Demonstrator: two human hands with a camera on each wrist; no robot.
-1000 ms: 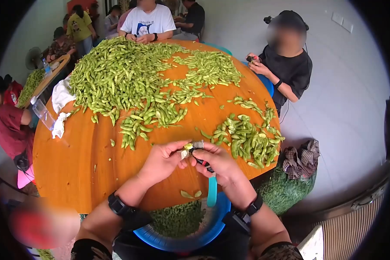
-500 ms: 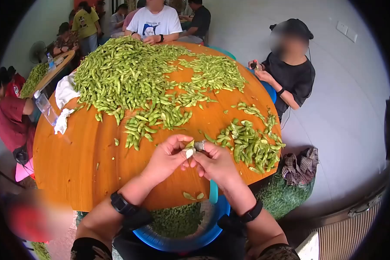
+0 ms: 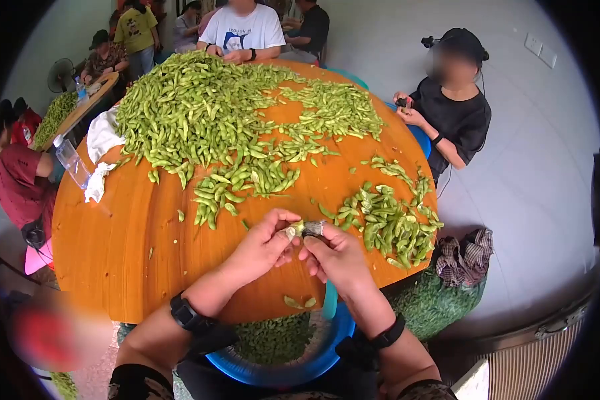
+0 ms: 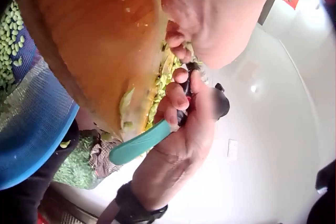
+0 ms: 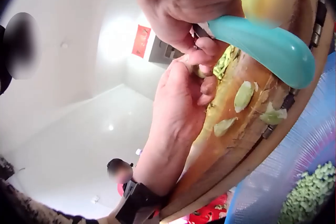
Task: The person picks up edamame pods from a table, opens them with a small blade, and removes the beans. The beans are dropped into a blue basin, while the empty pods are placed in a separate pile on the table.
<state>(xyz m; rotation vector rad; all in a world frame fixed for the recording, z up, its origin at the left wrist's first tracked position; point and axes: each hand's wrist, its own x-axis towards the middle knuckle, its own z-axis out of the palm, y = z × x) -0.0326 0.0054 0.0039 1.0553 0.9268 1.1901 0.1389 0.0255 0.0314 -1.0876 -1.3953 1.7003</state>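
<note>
Over the near side of the table, my left hand [image 3: 260, 245] pinches a green soybean pod [image 3: 293, 230] between thumb and forefinger. Close beside it, my right hand [image 3: 341, 259] grips a teal-handled tool [image 4: 139, 146], its curved handle sticking out below the palm. A dark part of the tool shows between the fingers in the left wrist view; its working end is mostly hidden. Grey wrapping [image 3: 313, 229] shows at the right fingertips, right at the pod. Below the table edge, a blue basin [image 3: 215, 363] holds shelled beans [image 3: 273, 340].
A big heap of pods [image 3: 187, 113] covers the far table, with a smaller pile [image 3: 387, 227] at the right. Empty-looking pods [image 5: 244, 96] lie near the edge. A plastic bottle [image 3: 72, 163] leans at left. A full green sack [image 3: 440, 303] stands right. People sit around.
The head view has shifted slightly. My hands stay together at the pod, turning it a little, and the tool's black and red part has gone out of sight behind the right fingers.
</note>
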